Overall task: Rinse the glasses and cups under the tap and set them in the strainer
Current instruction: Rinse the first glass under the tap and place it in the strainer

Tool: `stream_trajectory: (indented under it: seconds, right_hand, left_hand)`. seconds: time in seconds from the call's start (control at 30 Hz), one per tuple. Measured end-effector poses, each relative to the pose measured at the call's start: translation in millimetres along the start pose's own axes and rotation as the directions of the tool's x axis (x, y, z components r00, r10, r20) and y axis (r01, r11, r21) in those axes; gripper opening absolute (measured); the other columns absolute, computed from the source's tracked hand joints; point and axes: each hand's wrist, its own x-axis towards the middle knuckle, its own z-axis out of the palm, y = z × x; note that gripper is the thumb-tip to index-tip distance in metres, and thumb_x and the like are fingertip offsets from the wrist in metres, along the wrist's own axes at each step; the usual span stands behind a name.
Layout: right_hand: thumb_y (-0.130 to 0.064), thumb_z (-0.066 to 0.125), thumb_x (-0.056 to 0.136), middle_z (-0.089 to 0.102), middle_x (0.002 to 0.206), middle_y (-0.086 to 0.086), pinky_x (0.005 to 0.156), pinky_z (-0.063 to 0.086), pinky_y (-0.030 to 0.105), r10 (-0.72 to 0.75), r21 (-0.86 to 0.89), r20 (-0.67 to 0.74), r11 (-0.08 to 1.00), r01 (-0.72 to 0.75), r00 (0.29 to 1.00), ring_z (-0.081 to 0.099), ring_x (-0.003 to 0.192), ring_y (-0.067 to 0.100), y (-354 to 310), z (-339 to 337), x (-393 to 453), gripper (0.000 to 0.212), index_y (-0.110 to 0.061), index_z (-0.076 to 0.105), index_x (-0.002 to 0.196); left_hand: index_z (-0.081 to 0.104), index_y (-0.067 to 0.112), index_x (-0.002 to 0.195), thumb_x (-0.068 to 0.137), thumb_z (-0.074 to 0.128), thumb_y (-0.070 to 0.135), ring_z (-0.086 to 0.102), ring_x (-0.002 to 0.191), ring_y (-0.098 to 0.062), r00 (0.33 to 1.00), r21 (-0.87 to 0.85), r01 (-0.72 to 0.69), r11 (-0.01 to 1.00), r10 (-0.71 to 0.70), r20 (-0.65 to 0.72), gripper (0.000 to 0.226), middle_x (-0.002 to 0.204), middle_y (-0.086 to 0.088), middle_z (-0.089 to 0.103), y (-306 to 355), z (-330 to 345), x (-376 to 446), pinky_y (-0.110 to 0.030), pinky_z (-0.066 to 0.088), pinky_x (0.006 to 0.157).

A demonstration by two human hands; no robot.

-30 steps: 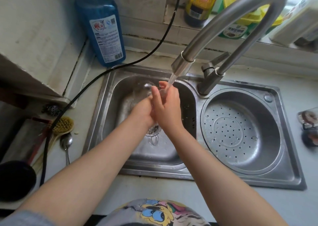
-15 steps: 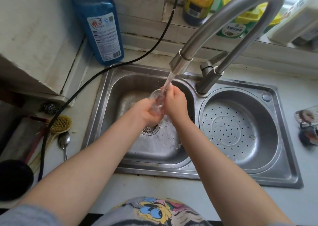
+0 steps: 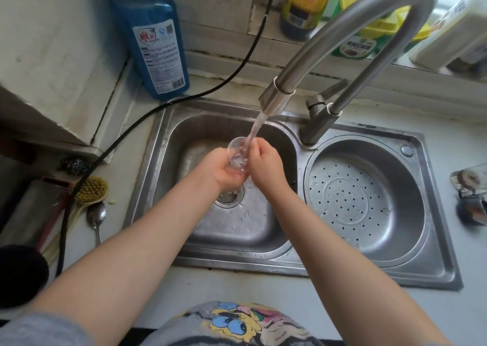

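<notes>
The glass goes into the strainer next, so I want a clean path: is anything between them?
Nothing visible. The glass, held by both hands, has only the low sink divider to cross. The strainer holds nothing visible.

Brushed steel sink — clear glass, glossy blue plastic bottle.

- We see the left hand gripping a small clear glass over the sink basin.
- Water from the tap streams into the glass's mouth.
- The right hand pinches the rim.
- The perforated strainer sits in the right bowl.
- Blue detergent bottle back left; brush and spoon on the counter.
</notes>
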Motion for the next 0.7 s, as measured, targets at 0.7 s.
stream_trajectory:
  seconds: [0.7]
  right_hand:
    - [-0.041, 0.067, 0.087, 0.060, 0.113, 0.009, 0.075, 0.060, 0.038, 0.351, 0.460, 0.331, 0.751, -0.474, 0.876, 0.070, 0.092, 0.021, 3.2, -14.2, -44.7, 0.059, -0.015, 0.038, 0.131]
  left_hand:
    - [0.064, 0.028, 0.085, 0.096, 0.050, 0.039, 0.054, 0.087, -0.017, 0.985, 0.585, -0.078, 0.807, 0.154, -0.082, 0.021, 0.105, -0.001, 0.063, -29.7, -8.4, -1.7, -0.034, 0.044, 0.070]
